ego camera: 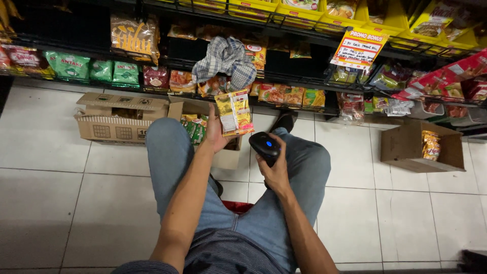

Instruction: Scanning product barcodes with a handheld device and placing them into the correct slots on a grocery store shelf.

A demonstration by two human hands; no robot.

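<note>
Seated shop worker, left hand (215, 133) fingers clamped on yellow snack packet (234, 112), raised before low shelf (284, 81). Right hand (275, 172) wrapped round black scanner (265, 146), aimed at packet. More packets in open carton (195, 127) near left; checked cloth (225, 61) on shelf.

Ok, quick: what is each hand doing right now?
Left hand: closed on a yellow snack packet, held up.
Right hand: closed on a black handheld scanner.

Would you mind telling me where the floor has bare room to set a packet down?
Bare tiles lie left of the left knee, below the long carton, and between the right knee and the open brown box. The lowest shelf is crowded.
</note>
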